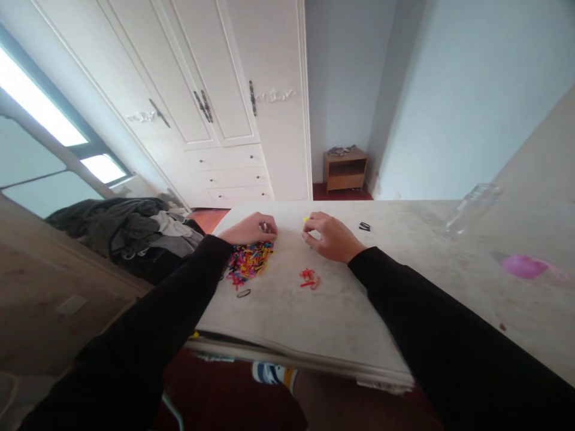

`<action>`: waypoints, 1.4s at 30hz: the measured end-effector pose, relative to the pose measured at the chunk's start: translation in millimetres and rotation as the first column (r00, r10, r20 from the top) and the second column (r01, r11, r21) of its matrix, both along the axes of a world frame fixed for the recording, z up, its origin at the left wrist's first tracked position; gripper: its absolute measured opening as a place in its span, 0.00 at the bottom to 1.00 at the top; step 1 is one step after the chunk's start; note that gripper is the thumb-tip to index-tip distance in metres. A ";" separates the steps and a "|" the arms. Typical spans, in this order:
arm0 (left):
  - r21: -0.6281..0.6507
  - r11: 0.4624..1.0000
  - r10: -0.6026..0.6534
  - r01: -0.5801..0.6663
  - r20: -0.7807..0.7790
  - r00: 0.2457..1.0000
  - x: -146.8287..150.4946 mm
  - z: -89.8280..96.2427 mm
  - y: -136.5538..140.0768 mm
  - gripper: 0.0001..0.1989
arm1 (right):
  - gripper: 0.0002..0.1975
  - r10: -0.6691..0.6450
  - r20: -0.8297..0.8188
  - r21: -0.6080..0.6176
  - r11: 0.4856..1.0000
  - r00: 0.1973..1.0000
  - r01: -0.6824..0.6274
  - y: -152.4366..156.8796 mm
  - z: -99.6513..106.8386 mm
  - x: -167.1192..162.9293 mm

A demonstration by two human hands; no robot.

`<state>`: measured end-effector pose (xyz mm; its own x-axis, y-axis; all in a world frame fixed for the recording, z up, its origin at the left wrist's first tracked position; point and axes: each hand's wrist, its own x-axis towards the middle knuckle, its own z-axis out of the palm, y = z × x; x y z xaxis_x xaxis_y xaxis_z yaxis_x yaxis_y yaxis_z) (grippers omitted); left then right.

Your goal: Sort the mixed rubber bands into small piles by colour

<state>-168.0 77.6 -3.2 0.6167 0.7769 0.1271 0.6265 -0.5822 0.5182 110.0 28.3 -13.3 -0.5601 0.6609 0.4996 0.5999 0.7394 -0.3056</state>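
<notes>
On the left of the tabletop lies a heap of small multicoloured elastic bands [250, 263]. My left hand [254, 227] is at the heap's far edge, its fingers curled and closed; anything between them is too small to make out. My right hand [331, 236] rests across the table's middle, thumb and index tips drawn together in a pinch. A bit of yellow [306, 219] shows just beyond its fingers, partly hidden. Nearer to me is a small cluster of red bands [309, 278]. Several black bands [364, 227] lie right of my right hand. One dark loop [244, 293] sits below the heap.
A clear plastic bottle [471, 209] lies at the table's far right, with a pink balloon-like object [524, 267] nearer. Dark clothes [121, 230] are piled left of the table [291, 323]. Beyond stand a white wardrobe [283, 149] and a wooden nightstand [347, 170].
</notes>
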 end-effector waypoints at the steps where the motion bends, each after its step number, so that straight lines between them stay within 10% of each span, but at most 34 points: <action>1: 0.020 1.000 0.004 -0.004 0.025 1.000 1.3 0.8 -1.2 0.08 | 0.07 0.010 -0.025 -0.015 1.000 1.000 -0.010 -0.3 1.4 0.6; 27: 0.057 0.998 0.028 -0.040 0.202 0.979 14.9 -1.1 -15.5 0.09 | 0.22 0.260 -0.016 -0.118 0.958 0.966 -0.260 -8.3 -8.2 -14.6; 42: -0.015 0.998 0.060 -0.058 0.189 0.980 4.3 5.6 -15.2 0.13 | 0.19 -0.232 -0.015 -0.183 0.957 0.972 0.226 7.9 -6.2 4.7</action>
<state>-163.7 62.4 2.3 0.5352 0.8127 0.2303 0.5494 -0.5420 0.6360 114.7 36.2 -19.5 -0.3670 0.8496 0.3788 0.7331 0.5148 -0.4445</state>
